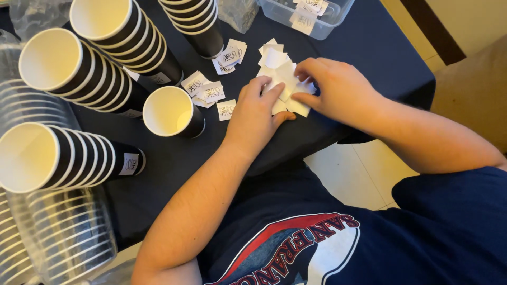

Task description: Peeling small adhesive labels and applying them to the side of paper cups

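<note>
white paper squares [285, 79] lie heaped on the dark tablecloth [359, 47], just right of the single black cup [171, 112]; left hand [256, 113] presses flat on the heap, fingers together; right hand [335, 89] pinches one square's edge; likely the picking-apart step; next calls for lifting one square free without dragging its neighbours.

Small white square labels [280, 74] lay heaped under both hands, more printed labels [208, 92] sat scattered beside the cups, and others filled a clear tub [327, 24].
</note>
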